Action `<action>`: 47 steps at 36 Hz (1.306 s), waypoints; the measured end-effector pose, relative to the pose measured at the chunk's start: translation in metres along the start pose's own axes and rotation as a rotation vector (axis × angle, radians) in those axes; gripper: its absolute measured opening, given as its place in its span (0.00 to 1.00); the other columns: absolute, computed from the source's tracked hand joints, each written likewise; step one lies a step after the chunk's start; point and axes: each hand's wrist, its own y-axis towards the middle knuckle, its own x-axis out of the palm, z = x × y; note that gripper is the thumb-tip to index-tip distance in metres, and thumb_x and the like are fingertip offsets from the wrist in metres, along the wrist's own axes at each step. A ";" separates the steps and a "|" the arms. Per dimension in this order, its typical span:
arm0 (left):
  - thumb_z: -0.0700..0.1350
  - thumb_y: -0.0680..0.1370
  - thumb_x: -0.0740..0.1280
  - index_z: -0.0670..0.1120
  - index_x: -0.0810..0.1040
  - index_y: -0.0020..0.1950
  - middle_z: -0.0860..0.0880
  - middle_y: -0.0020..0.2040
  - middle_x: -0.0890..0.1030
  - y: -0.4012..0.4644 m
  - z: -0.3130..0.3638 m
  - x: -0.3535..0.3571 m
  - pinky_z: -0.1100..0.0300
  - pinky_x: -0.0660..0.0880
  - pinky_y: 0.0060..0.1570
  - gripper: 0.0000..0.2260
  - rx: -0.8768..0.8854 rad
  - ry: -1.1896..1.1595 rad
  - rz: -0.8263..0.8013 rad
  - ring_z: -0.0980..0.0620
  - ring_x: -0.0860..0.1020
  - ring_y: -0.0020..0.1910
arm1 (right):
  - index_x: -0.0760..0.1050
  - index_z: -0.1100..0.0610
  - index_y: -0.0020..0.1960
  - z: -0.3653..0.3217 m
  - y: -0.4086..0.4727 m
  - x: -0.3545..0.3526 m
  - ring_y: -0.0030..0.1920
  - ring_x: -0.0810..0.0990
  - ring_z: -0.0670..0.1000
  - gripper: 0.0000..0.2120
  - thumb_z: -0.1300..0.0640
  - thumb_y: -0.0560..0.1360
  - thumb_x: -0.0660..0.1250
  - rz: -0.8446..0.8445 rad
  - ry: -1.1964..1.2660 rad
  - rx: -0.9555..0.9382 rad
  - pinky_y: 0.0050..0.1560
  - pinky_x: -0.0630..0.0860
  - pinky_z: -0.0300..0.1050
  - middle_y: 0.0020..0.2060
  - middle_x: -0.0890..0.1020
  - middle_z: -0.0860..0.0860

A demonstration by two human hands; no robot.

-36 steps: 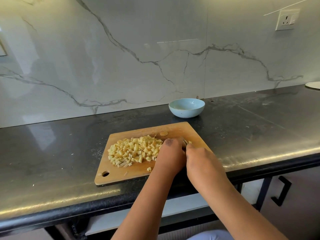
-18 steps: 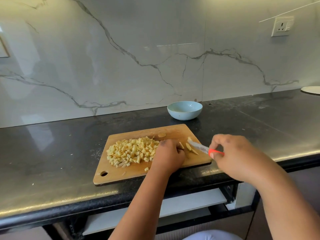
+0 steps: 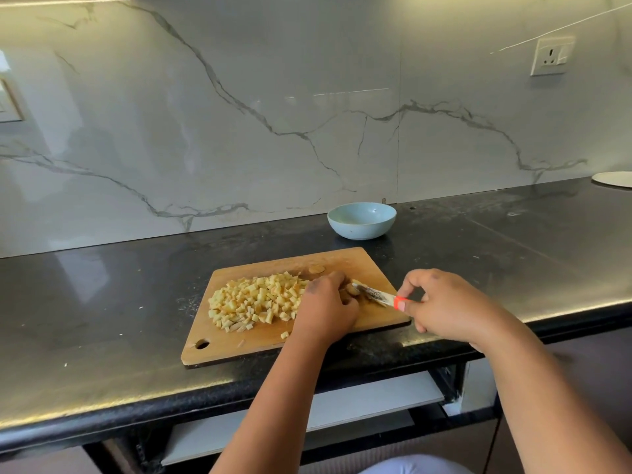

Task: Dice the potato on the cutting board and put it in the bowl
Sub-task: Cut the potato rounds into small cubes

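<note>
Right hand (image 3: 441,307): grips orange-handled knife (image 3: 374,295), blade flat-angled toward the potato. Left hand (image 3: 326,307): fingers curled on uncut potato piece (image 3: 352,288), mid-board. Cutting board (image 3: 345,265): wood, rectangular, rounded corners, hanging hole near corner; close to worktop (image 3: 102,302) front edge. Diced potato (image 3: 256,302): pale cubes heaped left. Worktop: black, glossy, open both sides. Bowl (image 3: 361,221): pale blue, round, beyond board, contents not visible.

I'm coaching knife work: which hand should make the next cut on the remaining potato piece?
Right hand: it grips the knife, blade already at the piece the left hand steadies.
</note>
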 end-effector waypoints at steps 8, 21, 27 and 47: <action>0.38 0.79 0.58 0.50 0.77 0.67 0.51 0.64 0.78 0.003 0.002 0.001 0.61 0.69 0.65 0.19 0.049 0.035 -0.121 0.52 0.74 0.62 | 0.74 0.51 0.50 0.014 0.005 -0.007 0.23 0.68 0.46 0.03 0.52 0.80 0.64 -0.123 0.178 0.045 0.25 0.65 0.38 0.26 0.78 0.50; 0.42 0.78 0.62 0.45 0.80 0.54 0.49 0.48 0.81 0.003 0.002 0.003 0.62 0.70 0.46 0.09 0.085 0.053 -0.023 0.53 0.74 0.46 | 0.78 0.55 0.49 0.030 -0.005 -0.034 0.23 0.66 0.46 0.06 0.53 0.79 0.67 -0.075 0.327 0.054 0.24 0.63 0.37 0.24 0.76 0.50; 0.62 0.73 0.70 0.49 0.73 0.61 0.51 0.57 0.77 0.008 -0.001 0.005 0.58 0.73 0.55 0.24 0.042 0.057 -0.093 0.51 0.74 0.57 | 0.77 0.54 0.48 0.028 0.001 -0.027 0.23 0.67 0.46 0.05 0.53 0.79 0.67 0.002 0.344 0.074 0.25 0.65 0.38 0.26 0.77 0.51; 0.48 0.79 0.68 0.48 0.81 0.58 0.51 0.57 0.80 0.032 0.014 0.003 0.64 0.68 0.53 0.09 0.085 0.111 -0.219 0.53 0.76 0.56 | 0.73 0.50 0.51 0.003 0.006 -0.001 0.28 0.74 0.39 0.05 0.51 0.81 0.61 0.073 0.003 0.044 0.28 0.64 0.35 0.34 0.81 0.46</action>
